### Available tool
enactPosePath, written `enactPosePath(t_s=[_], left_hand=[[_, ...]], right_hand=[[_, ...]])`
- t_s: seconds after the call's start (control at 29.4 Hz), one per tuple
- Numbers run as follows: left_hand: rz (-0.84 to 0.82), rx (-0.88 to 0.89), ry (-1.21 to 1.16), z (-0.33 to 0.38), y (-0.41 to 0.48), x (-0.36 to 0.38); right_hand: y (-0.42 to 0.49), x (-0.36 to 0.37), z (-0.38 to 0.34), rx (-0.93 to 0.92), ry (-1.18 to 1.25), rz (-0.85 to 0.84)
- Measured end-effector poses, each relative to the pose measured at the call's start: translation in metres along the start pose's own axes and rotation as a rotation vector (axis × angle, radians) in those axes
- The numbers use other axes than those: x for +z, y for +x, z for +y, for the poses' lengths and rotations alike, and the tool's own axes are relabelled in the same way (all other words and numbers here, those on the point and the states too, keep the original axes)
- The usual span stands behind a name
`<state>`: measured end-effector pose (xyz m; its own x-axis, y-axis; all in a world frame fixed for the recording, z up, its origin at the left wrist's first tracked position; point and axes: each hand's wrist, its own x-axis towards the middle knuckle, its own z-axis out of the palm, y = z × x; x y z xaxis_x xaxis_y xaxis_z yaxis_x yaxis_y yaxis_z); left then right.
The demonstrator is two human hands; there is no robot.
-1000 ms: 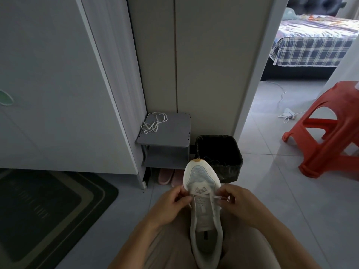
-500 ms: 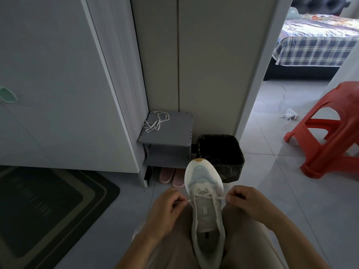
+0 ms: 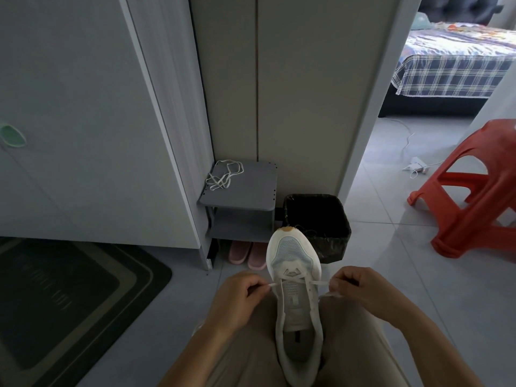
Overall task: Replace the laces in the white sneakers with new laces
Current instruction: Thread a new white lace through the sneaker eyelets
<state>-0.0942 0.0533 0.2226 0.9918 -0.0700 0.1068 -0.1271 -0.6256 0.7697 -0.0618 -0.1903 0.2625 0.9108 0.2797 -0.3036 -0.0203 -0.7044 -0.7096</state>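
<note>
Both hands, L (image 3: 240, 298) & R (image 3: 356, 289), curled, pinching lace (image 3: 296, 281) ends.

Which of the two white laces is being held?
The lace crossing the sneaker's front eyelets: left hand and right hand each pinch an end. The other lace lies tangled on the grey shelf, untouched.

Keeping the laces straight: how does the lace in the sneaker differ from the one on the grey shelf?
The sneaker lace is threaded through the sneaker; the shelf lace lies tangled on the shelf. The left hand and right hand hold the sneaker lace taut; nothing touches the shelf lace. Both are white.
</note>
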Motion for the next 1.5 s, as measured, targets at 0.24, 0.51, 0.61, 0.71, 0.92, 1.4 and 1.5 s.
enactPosePath(t_s=[0.24,0.51,0.61,0.71,0.92,1.4,1.5], left_hand=[[0.16,0.043,0.172,0.0,-0.005,-0.008],[-0.088,-0.006,-0.254,0.082,-0.027,0.045],[-0.162,-0.273,-0.587,0.107,-0.023,0.063],[-0.207,-0.317,-0.643,0.114,-0.024,0.069],[-0.15,-0.192,-0.359,0.111,-0.037,0.046],[-0.204,-0.212,-0.118,0.068,-0.03,-0.056],[-0.064,-0.125,0.045,0.062,-0.031,-0.073]], right_hand=[[-0.006,-0.005,-0.016,0.04,0.044,-0.07],[-0.023,-0.017,-0.043,0.081,0.356,-0.1],[-0.031,-0.017,-0.045,0.079,0.37,-0.031],[-0.035,-0.016,-0.04,0.077,0.366,0.056],[-0.041,-0.014,-0.038,0.035,0.579,0.105],[-0.014,-0.003,-0.044,0.047,0.782,0.349],[-0.006,0.001,-0.051,0.017,0.724,0.375]])
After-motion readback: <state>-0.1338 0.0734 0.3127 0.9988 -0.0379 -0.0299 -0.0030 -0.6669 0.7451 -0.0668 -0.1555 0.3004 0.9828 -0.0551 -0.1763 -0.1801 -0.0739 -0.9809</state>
